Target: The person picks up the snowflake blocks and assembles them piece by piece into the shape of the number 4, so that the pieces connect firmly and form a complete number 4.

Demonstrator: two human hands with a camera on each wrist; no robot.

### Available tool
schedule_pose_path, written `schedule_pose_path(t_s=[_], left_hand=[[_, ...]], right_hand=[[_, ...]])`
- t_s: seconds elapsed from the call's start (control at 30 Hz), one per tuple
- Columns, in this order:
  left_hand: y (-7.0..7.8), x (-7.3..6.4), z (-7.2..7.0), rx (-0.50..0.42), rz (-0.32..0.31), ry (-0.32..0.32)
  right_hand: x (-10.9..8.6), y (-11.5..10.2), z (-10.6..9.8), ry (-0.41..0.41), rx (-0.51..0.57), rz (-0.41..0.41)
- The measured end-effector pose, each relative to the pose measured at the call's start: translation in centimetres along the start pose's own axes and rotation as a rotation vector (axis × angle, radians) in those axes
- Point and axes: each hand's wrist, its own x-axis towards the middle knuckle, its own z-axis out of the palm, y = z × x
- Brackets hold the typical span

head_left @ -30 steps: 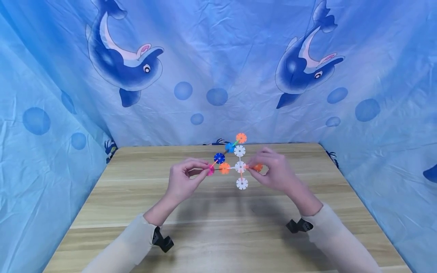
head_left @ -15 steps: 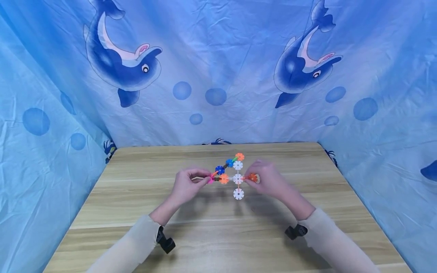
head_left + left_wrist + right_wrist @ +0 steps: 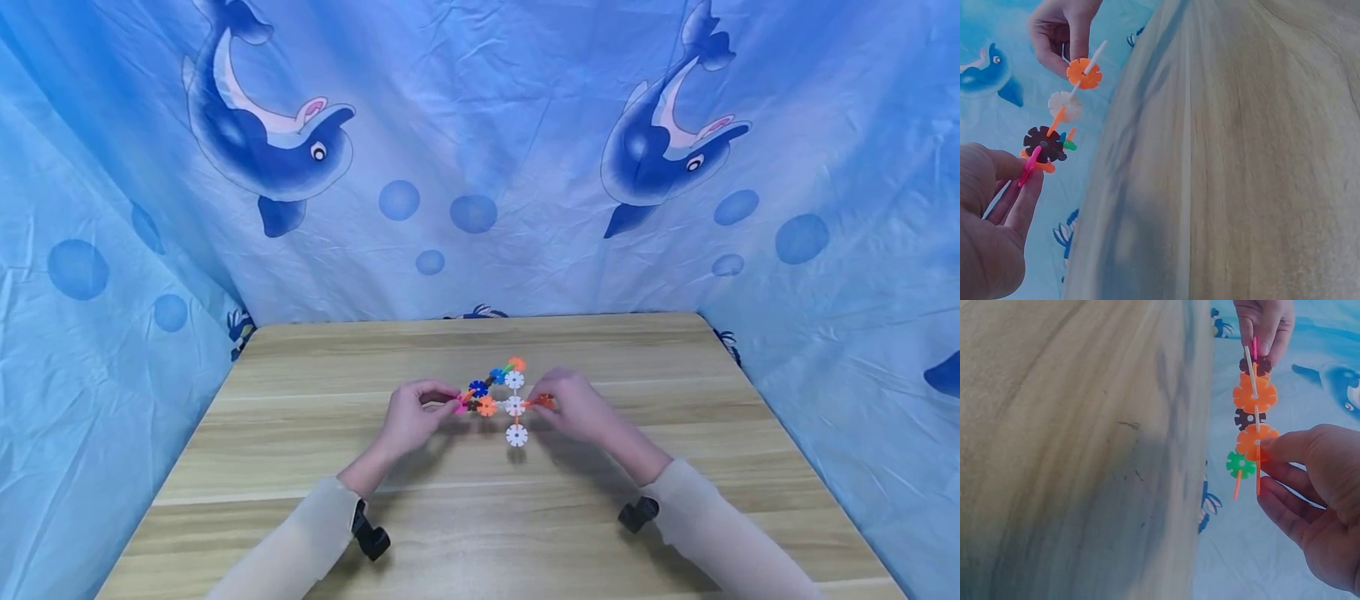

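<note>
Notched plastic discs, slotted together into one structure, hang between both hands just above the table. My left hand [image 3: 408,417] pinches its pink disc [image 3: 1030,167] between thumb and fingers. At the opposite end my right hand [image 3: 573,408] grips an orange disc [image 3: 1257,441]. Between them in the head view are another orange disc [image 3: 487,406] and a column of white discs [image 3: 515,407]. A branch runs back through a dark blue disc [image 3: 478,389] and a light blue disc [image 3: 497,377] to an orange one. The right wrist view also shows a green disc [image 3: 1241,464].
A wood-grain table [image 3: 465,525] lies beneath the hands. Behind and at both sides hangs a blue dolphin-print curtain [image 3: 480,142]. Black wrist cameras are strapped at both sleeves, such as the left wrist camera [image 3: 371,533].
Both hands have lowered the disc structure toward the table and nearer the body, with a slight shift left. Each hand keeps its grip.
</note>
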Motion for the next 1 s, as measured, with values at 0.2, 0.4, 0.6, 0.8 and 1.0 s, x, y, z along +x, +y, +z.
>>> schedule_pose_path(t_s=[0.2,0.4,0.6,0.8,1.0], left_hand=[[-0.5,0.2,0.1,0.051,-0.007,-0.014],[-1.3,0.5,0.2,0.091,0.007,-0.02],[-2.0,0.7,0.4,0.093,-0.025,-0.027],[-2.8,0.8,0.6,0.12,-0.041,-0.019],[-3.1,0.6,0.5,0.131,-0.051,-0.001]], right_hand=[[-0.1,0.1,0.5,-0.002,0.006,0.021],[-0.2,0.4,1.3,-0.028,-0.005,0.068],[-0.2,0.6,2.2,-0.064,-0.004,0.131],[-0.2,0.4,2.8,-0.07,0.013,0.151],[-0.2,0.7,3.2,-0.089,0.024,0.172]])
